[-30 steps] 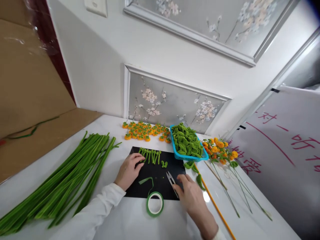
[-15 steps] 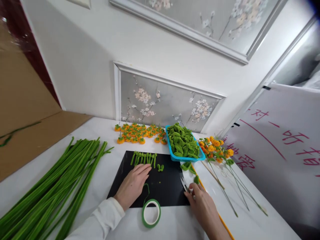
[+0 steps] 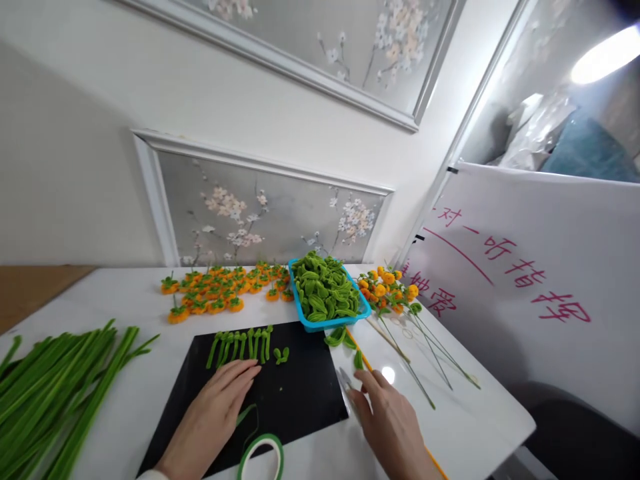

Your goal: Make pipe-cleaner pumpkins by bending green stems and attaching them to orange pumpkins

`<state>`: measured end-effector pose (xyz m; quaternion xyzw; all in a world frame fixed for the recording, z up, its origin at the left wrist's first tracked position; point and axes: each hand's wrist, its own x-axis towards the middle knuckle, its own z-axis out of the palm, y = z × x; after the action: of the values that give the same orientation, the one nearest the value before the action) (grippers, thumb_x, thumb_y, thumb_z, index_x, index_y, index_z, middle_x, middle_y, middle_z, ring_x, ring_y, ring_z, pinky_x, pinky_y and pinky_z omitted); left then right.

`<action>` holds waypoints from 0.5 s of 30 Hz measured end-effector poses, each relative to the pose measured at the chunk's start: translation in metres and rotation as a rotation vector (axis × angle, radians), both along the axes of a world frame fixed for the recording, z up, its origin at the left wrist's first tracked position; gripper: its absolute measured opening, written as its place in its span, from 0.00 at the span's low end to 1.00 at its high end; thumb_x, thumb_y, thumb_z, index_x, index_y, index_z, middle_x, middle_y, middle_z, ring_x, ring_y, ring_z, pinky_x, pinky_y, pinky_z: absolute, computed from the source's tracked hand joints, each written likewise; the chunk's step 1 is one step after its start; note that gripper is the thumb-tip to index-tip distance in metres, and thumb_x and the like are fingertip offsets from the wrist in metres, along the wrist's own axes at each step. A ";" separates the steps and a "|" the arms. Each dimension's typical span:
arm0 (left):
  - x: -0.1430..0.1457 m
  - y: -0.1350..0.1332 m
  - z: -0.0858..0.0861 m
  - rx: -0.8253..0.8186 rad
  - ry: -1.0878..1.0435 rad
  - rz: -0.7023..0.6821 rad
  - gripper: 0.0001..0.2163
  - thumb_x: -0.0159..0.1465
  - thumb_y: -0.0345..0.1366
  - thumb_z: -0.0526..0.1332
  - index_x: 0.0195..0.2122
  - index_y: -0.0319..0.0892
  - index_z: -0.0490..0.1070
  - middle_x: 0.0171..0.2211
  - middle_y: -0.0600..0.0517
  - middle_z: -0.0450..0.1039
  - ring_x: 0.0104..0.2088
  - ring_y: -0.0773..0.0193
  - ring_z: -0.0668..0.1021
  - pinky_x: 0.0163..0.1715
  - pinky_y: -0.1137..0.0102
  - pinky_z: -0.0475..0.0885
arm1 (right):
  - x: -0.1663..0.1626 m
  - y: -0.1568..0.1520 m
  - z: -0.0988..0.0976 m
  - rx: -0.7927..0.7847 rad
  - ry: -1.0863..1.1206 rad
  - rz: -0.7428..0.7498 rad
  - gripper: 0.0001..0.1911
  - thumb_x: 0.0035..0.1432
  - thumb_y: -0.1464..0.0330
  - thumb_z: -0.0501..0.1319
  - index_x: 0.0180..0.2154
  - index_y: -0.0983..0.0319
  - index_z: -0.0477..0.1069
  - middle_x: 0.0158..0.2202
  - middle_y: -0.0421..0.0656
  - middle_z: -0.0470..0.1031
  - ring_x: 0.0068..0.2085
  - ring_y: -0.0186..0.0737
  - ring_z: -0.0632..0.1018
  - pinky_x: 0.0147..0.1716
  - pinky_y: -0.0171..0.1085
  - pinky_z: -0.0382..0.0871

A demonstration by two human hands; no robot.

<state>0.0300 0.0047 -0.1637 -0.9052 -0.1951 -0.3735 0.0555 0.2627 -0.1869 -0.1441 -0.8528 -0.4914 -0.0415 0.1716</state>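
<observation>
Two hands over one black mat [image 3: 305, 383]. Left hand [image 3: 215, 410] was flat and spread, palm down, holding nothing visible; fingertips sat at the near side of the row of green stem pieces [image 3: 243, 345], nine by my count, far left on the mat. One leaf sprig [image 3: 281, 355] lay just right of them. Right hand [image 3: 383, 413] was half curled at one pair of scissors [image 3: 344, 379] by the mat's right edge; blurry, so couldn't tell if it was gripping them. One green tape roll [image 3: 274, 445] sat at the near edge, its loose end on the mat.

Far side: one blue basket [image 3: 320, 326] heaped with green leaves [image 3: 325, 293], too packed to count; orange blossoms [image 3: 215, 293] to its left, dozens. Three loose leaves [image 3: 335, 335] lay near the basket, beside one orange rod [image 3: 437, 461]. Stemmed orange flowers [image 3: 385, 287] were far right, one bundle of long green stems [image 3: 65, 393] near left.

White board [image 3: 500, 360] at right had red handwriting [image 3: 525, 273]: "对一听指挥", with "爱" below.
</observation>
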 end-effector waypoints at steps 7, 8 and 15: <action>-0.009 -0.004 0.014 -0.118 -0.165 0.020 0.11 0.67 0.38 0.52 0.47 0.44 0.69 0.45 0.55 0.72 0.45 0.74 0.74 0.50 0.84 0.64 | -0.018 0.009 -0.004 0.353 -0.090 0.269 0.21 0.53 0.80 0.45 0.41 0.57 0.69 0.28 0.37 0.70 0.24 0.33 0.72 0.22 0.33 0.47; -0.011 -0.005 0.015 -0.141 -0.174 0.023 0.11 0.67 0.38 0.52 0.48 0.45 0.69 0.45 0.55 0.72 0.44 0.75 0.75 0.49 0.84 0.64 | -0.020 0.010 -0.003 0.358 -0.086 0.289 0.25 0.49 0.81 0.45 0.42 0.57 0.69 0.27 0.37 0.70 0.23 0.33 0.71 0.21 0.33 0.47; -0.010 -0.022 0.031 -0.307 -0.232 0.027 0.09 0.67 0.37 0.52 0.42 0.42 0.69 0.34 0.54 0.72 0.31 0.75 0.76 0.34 0.86 0.69 | -0.030 0.036 0.025 0.345 -0.022 0.458 0.35 0.43 0.82 0.46 0.51 0.52 0.65 0.39 0.37 0.70 0.32 0.33 0.74 0.25 0.32 0.56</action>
<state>0.0200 -0.0168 -0.1328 -0.8513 -0.2668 -0.4403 -0.1012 0.2322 -0.1512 -0.1187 -0.6771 -0.6589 -0.0939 0.3139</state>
